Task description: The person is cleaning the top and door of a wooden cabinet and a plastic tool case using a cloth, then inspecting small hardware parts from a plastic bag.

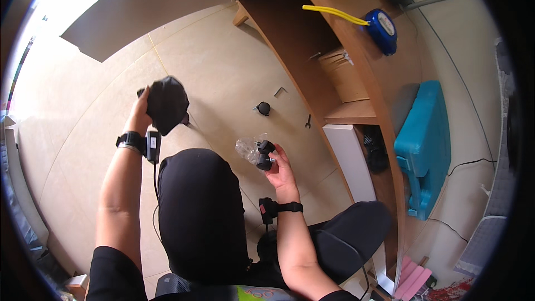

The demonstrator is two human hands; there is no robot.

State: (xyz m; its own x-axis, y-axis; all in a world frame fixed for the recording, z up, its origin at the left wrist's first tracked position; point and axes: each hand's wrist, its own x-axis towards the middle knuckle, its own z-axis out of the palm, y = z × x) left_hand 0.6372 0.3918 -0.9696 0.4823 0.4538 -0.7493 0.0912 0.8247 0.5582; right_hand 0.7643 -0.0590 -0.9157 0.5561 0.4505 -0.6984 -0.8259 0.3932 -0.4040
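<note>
My left hand [144, 108] grips a black cloth or pouch [168, 104], raised over the tiled floor at the left; some of its fingers are hidden behind it. My right hand [281, 169], in front of my knees, holds black swivel casters [265, 161] with metal stems. Touching them is a crumpled clear plastic bag [247, 149]. Another caster [263, 108] lies on the floor further ahead. Beyond it is a hex key [279, 91], and a small open-ended wrench [308, 121] lies near the cabinet's edge.
A wooden cabinet [355, 113] stands at my right, with a blue tape measure [382, 29] on it. Behind it is a teal plastic case [426, 146]. A pale panel or door [159, 4] extends across the upper left. Cables run from devices strapped to both wrists.
</note>
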